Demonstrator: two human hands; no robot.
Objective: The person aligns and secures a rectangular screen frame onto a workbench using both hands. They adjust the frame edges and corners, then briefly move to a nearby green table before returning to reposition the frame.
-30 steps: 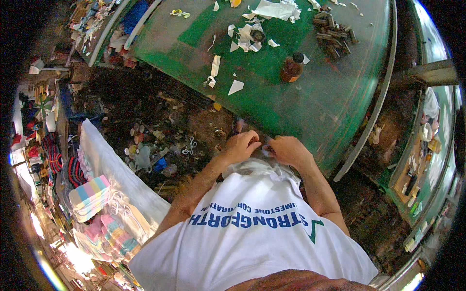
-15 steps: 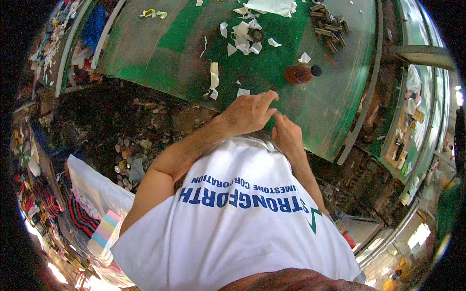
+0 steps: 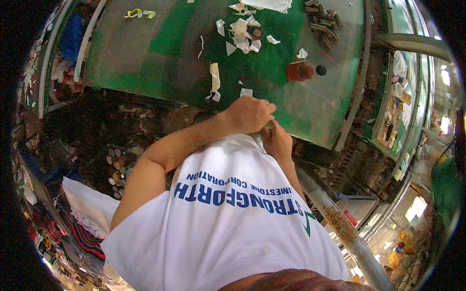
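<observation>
My left hand [image 3: 250,114] and my right hand [image 3: 278,141] meet just in front of my white shirt [image 3: 252,203], at the near edge of the green work surface [image 3: 194,89]. Both have their fingers curled and pinched together, tips almost touching. Whatever lies between the fingertips, if anything, is hidden. Right beyond my left hand is a small white paper scrap [image 3: 246,92]. A longer cream strip [image 3: 214,80] lies to its left. Farther off to the right sits a reddish-brown container [image 3: 299,72], with a round black piece [image 3: 321,70] beside it.
Torn white scraps [image 3: 240,34] surround a dark round object [image 3: 255,32] at the far middle. Several dark stick-like pieces [image 3: 321,22] are piled far right. Yellow strips [image 3: 140,13] lie far left. A rusty metal pipe [image 3: 342,225] runs beside my right side.
My hands have drawn closer together, and the left fingers have curled in from a more extended pose. The view has shifted, and the pipe at my right now shows.
</observation>
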